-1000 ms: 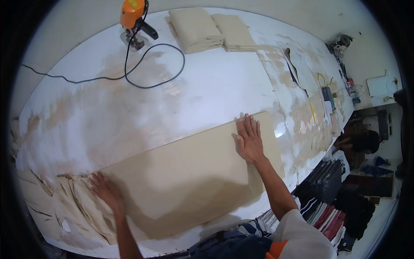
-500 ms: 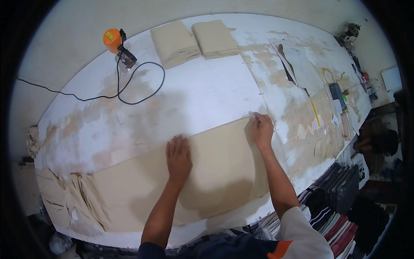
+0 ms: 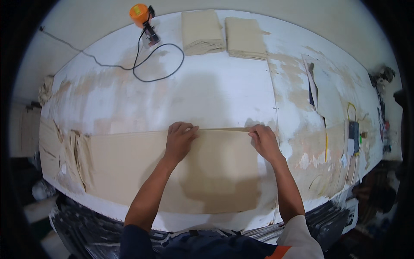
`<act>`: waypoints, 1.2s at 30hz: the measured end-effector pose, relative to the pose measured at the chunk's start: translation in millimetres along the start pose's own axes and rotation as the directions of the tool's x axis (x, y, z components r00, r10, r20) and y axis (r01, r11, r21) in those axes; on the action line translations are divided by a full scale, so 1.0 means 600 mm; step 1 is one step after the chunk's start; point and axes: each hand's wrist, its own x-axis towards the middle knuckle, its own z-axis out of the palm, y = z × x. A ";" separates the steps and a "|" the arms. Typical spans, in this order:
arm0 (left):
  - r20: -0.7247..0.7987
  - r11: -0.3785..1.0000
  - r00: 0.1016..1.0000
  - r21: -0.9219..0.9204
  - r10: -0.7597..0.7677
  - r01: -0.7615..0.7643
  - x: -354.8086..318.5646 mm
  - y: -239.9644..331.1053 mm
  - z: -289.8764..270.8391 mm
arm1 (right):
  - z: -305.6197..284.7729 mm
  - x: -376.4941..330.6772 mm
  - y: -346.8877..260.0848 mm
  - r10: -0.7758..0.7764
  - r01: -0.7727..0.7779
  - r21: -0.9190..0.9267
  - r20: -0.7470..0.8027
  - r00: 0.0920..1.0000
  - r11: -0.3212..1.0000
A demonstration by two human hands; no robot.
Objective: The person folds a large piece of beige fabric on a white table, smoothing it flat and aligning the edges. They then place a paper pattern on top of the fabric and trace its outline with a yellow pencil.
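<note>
- A small yellow label sits on the orange-topped machine point(image 3: 140, 16); its writing is too small to read.
- The black cable point(image 3: 148, 81) loops on the tabletop beside the machine and runs off left.
- Two folded cloth stacks, a left stack point(image 3: 202, 32) and a right stack point(image 3: 246, 39), lie near the far edge.
- At right lie a yellow pencil point(image 3: 326, 146) and a dark case point(image 3: 354, 133); at left, bunched cloth point(image 3: 78, 157).
- The beige cloth point(image 3: 224, 172) lies flat along the near side of the white table point(image 3: 129, 101), its right end just short of a seam.
- A stretch of stained tabletop separates cloth and stacks.
- The left hand point(image 3: 179, 140) pinches the cloth's far edge, fingers curled; the right hand point(image 3: 264, 140) pinches it near the right corner.
</note>
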 end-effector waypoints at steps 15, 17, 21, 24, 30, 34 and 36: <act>0.360 0.915 0.863 -0.057 -0.355 0.400 0.038 0.027 -0.011 | 0.003 0.033 0.027 0.289 -0.309 0.371 0.110 0.951 0.876; 0.346 0.921 0.874 -0.064 -0.340 0.383 0.038 0.034 -0.008 | 0.005 0.026 0.029 0.304 -0.322 0.374 0.109 0.947 0.870; 0.380 0.871 0.850 -0.184 -0.365 0.456 0.045 0.033 -0.011 | -0.010 0.012 0.034 0.286 -0.306 0.484 0.117 0.951 0.820; 0.485 0.603 0.703 -0.374 -0.520 0.704 0.051 0.024 -0.010 | -0.010 0.016 0.035 0.368 -0.387 0.527 0.146 0.918 0.757; 0.251 0.907 0.890 -0.088 -0.381 0.413 0.044 0.018 0.018 | 0.025 0.029 0.029 0.304 -0.273 0.339 -0.040 0.952 0.900; 0.281 0.885 0.864 -0.091 -0.417 0.457 0.040 0.020 0.028 | 0.036 0.027 0.032 0.297 -0.253 0.308 -0.104 0.949 0.917; 0.253 0.894 0.871 -0.048 -0.420 0.445 0.042 0.025 0.035 | 0.039 0.030 0.033 0.326 -0.297 0.242 -0.089 0.941 0.924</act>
